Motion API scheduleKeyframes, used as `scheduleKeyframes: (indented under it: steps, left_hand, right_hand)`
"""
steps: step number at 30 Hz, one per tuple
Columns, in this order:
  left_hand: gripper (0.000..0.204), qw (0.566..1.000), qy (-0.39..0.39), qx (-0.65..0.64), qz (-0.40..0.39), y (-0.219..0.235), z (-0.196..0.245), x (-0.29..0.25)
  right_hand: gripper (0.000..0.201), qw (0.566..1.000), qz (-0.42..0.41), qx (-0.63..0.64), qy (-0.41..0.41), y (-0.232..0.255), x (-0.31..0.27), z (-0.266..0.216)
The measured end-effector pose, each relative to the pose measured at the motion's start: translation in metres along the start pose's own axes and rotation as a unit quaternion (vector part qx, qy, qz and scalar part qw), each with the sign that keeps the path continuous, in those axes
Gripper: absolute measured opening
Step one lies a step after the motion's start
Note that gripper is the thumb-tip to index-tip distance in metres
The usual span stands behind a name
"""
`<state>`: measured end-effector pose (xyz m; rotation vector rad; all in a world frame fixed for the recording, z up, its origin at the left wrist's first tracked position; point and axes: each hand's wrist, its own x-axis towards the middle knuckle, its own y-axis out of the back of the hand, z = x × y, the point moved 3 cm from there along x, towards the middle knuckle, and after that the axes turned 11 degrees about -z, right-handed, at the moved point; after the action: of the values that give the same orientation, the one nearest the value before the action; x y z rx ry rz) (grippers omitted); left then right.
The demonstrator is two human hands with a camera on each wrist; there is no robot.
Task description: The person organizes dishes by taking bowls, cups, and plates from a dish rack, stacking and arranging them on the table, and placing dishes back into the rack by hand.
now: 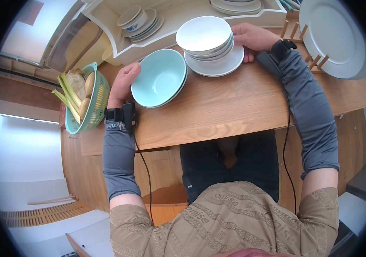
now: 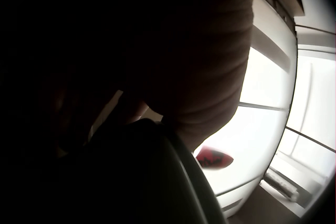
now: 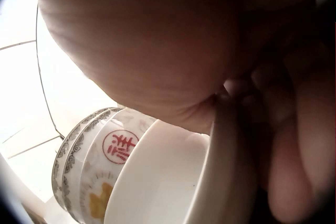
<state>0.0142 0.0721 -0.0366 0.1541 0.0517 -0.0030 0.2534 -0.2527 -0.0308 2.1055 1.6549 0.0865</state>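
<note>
Two light-blue bowls [image 1: 158, 78], one nested in the other, tilt toward the person at the left of the table. My left hand [image 1: 125, 81] grips their left rim; the left wrist view is mostly dark, with the bowl edge [image 2: 184, 174] below the palm. To the right, several white bowls [image 1: 203, 34] are stacked on a wider white dish [image 1: 230, 66]. My right hand [image 1: 258, 39] holds that dish's right rim, thumb and fingers on either side of it. In the right wrist view the patterned bowls [image 3: 86, 166] stand beyond the dish [image 3: 157, 171].
A cream shelf [image 1: 148, 40] behind holds small stacked bowls [image 1: 133, 19] and plates [image 1: 236, 6]. At the left edge stands a green basket [image 1: 97, 100] of vegetables. A wooden rack [image 1: 315, 60] with large white plates [image 1: 333, 38] is at the right.
</note>
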Motion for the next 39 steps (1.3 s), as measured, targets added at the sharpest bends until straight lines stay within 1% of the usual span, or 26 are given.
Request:
scheduleKeyframes:
  steps: [3, 4, 6, 8, 11, 16, 19, 21, 23, 24, 26, 27, 29, 30, 32, 34, 37, 39]
  left_hand:
    - [0.039, 1.000, 0.001, -0.019, 0.014, -0.005, 0.002, -0.002]
    - [0.039, 1.000, 0.000, -0.018, 0.013, -0.003, 0.000, -0.002]
    - [0.039, 1.000, 0.001, -0.019, -0.012, -0.001, 0.002, -0.001]
    - [0.039, 1.000, 0.004, -0.015, -0.007, -0.005, 0.005, -0.001]
    - [0.041, 1.000, 0.011, -0.014, -0.003, -0.007, 0.005, -0.002]
    - [0.042, 1.000, 0.009, -0.021, -0.006, -0.014, 0.013, -0.003]
    - [0.043, 0.999, 0.011, -0.048, -0.013, -0.015, 0.015, -0.004]
    - [0.045, 0.998, 0.018, -0.052, -0.039, -0.014, 0.014, -0.003]
    - [0.045, 0.998, 0.013, -0.049, -0.037, -0.013, 0.013, -0.002]
    - [0.046, 0.998, 0.014, -0.044, -0.036, -0.014, 0.013, -0.002]
    - [0.046, 0.998, 0.012, -0.050, -0.034, -0.014, 0.013, -0.002]
    - [0.045, 0.998, 0.015, -0.054, -0.034, -0.014, 0.013, -0.002]
    - [0.045, 0.998, 0.008, -0.058, -0.034, -0.015, 0.014, -0.002]
    - [0.045, 0.998, 0.006, -0.059, -0.035, -0.016, 0.014, -0.003]
    - [0.045, 0.997, 0.006, -0.070, -0.036, -0.018, 0.014, -0.003]
    - [0.044, 0.996, 0.005, -0.080, -0.039, -0.017, 0.010, 0.000]
    - [0.043, 0.996, -0.003, -0.074, -0.055, -0.019, 0.007, 0.005]
    - [0.041, 0.997, -0.009, -0.028, -0.068, -0.025, 0.009, 0.006]
  right_hand:
    - [0.033, 1.000, -0.005, 0.010, 0.000, -0.001, 0.001, 0.001]
    - [0.033, 1.000, -0.007, 0.014, -0.001, -0.001, 0.002, 0.003]
    - [0.033, 1.000, -0.006, 0.015, 0.001, 0.002, 0.004, 0.005]
    - [0.033, 0.999, -0.026, 0.034, 0.013, 0.003, 0.006, 0.009]
    - [0.033, 0.998, -0.034, 0.043, 0.022, 0.005, 0.007, 0.012]
    - [0.029, 0.998, -0.034, 0.046, 0.027, 0.003, 0.004, 0.008]
    - [0.030, 0.998, -0.026, 0.047, 0.022, 0.005, 0.002, 0.006]
    - [0.028, 0.999, -0.017, 0.039, 0.014, 0.006, -0.001, 0.003]
    - [0.028, 0.997, 0.019, 0.081, 0.008, 0.008, -0.005, 0.001]
    - [0.028, 0.997, 0.019, 0.075, 0.007, 0.008, -0.006, -0.001]
    - [0.026, 0.993, 0.053, 0.103, 0.029, 0.011, -0.008, -0.005]
    - [0.026, 0.993, 0.052, 0.098, 0.028, 0.013, -0.010, -0.008]
    - [0.025, 0.991, 0.098, 0.086, 0.024, 0.020, -0.015, -0.013]
    - [0.025, 0.992, 0.097, 0.081, 0.024, 0.022, -0.015, -0.014]
    - [0.025, 0.988, 0.133, 0.078, 0.030, 0.028, -0.017, -0.015]
    - [0.026, 0.986, 0.147, 0.077, 0.031, 0.031, -0.018, -0.017]
    - [0.026, 0.982, 0.167, 0.086, 0.036, 0.036, -0.016, -0.015]
    - [0.026, 0.973, 0.202, 0.112, 0.029, 0.039, -0.017, -0.016]
